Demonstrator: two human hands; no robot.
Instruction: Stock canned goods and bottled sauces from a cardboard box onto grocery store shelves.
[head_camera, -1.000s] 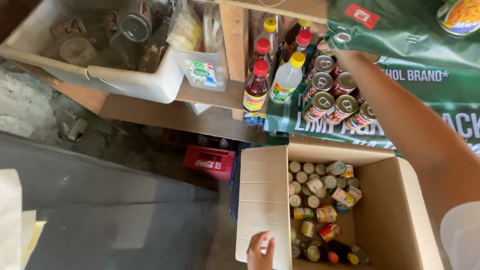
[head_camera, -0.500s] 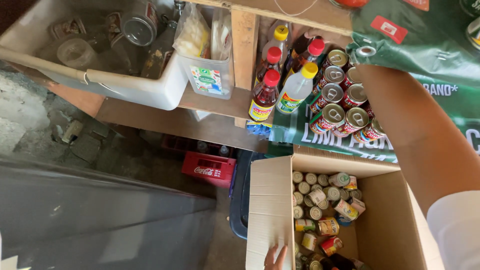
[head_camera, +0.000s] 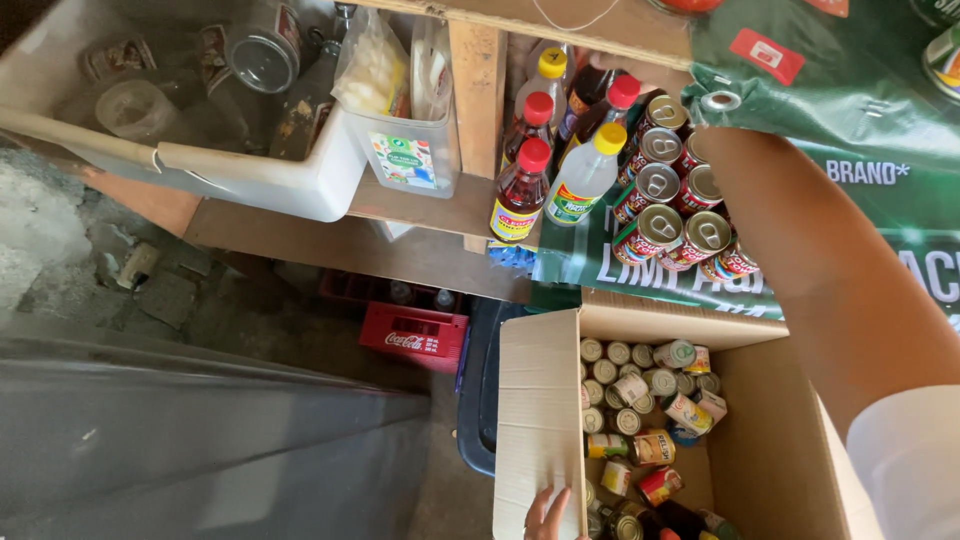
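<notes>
While left hand fingers rest spread on the box flap edge, right hand is hidden behind stacked cans.

One cardboard box, five sauce bottles, one red crate

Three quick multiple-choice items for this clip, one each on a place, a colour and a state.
1. Where do the stacked tins sit?
A. On the wooden shelf
B. Inside the red crate
C. On the floor

2. What colour is the cap of the clear bottle?
A. Blue
B. Yellow
C. Green

3. How is the cardboard box?
A. Taped shut
B. Crushed flat
C. Open, with cans inside

Answers: 1 A, they stand beside the sauce bottles; 2 B, its cap is yellow; 3 C, the left hand rests on its flap.
</notes>
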